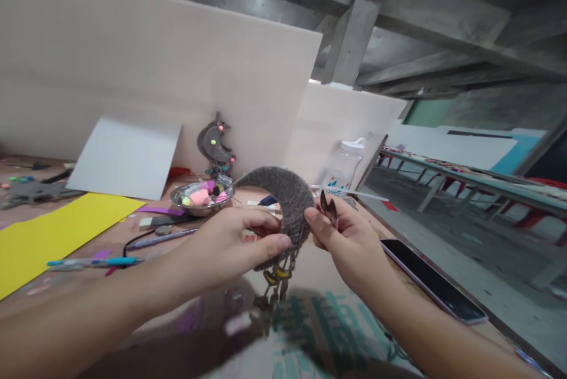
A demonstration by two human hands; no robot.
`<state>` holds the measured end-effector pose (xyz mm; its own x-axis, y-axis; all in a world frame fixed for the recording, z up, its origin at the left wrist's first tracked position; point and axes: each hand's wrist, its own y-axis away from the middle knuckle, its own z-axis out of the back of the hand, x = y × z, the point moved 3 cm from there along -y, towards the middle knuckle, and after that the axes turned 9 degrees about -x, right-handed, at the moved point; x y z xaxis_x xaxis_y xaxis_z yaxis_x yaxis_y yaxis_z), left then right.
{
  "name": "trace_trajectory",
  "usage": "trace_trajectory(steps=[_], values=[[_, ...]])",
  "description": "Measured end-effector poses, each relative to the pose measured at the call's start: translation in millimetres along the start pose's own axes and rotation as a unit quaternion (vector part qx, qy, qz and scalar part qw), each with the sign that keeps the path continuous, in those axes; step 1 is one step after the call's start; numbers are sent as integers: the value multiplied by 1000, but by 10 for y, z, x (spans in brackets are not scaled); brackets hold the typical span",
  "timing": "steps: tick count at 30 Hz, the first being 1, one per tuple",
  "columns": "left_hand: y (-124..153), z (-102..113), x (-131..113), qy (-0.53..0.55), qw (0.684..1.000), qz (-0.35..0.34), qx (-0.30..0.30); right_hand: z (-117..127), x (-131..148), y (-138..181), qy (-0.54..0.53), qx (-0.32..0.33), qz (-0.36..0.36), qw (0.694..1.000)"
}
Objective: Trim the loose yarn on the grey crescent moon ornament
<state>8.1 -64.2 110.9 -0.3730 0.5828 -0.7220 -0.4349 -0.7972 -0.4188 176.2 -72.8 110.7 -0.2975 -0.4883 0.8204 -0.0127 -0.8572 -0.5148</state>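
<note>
Gray moon (297, 190): up in front, over the table (116, 237); yellow beads (283, 273) hang below.
Left hand (248, 238): closed on the moon, thumb in front.
Right hand (348, 237): thumb and fingers pinched at the moon's right edge; dark pointy blades (328, 208) poke up from it.
Shiny bowl (204, 211): holds bright little bits (199, 197).
Phone (436, 281): flat, near the right hand.

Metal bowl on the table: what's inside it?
The metal bowl holds a pink lump, a small yellow-green piece and a purple piece, among other bits. These cover its bottom, so anything beneath them cannot be seen.
</note>
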Motion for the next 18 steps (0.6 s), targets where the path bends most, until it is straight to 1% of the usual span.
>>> trace_trajectory(steps=[2,4,5,7,8,10,13,18], values=[[2,-20,1,-8,1000,-22,-6,-19,3,0,9,6,-2,1000],[0,-31,12,-1,1000,-10,-8,-13,12,-6,18,15,4,1000],[0,-32,19,9,1000,3,-5,3,25,-9,25,19,18,999],[1,-28,30,33,999,31,0,59,71,-5,58,25,73,995],[2,-24,36,45,998,41,2,95,105,5,89,24,115,989],[2,-20,52,64,997,51,3,165,171,42,180,13,196,964],[-1,-24,90,78,995,57,-2,210,255,111,288,-6,295,911],[-4,-20,107,73,996,52,-13,131,295,147,376,-14,390,840]])
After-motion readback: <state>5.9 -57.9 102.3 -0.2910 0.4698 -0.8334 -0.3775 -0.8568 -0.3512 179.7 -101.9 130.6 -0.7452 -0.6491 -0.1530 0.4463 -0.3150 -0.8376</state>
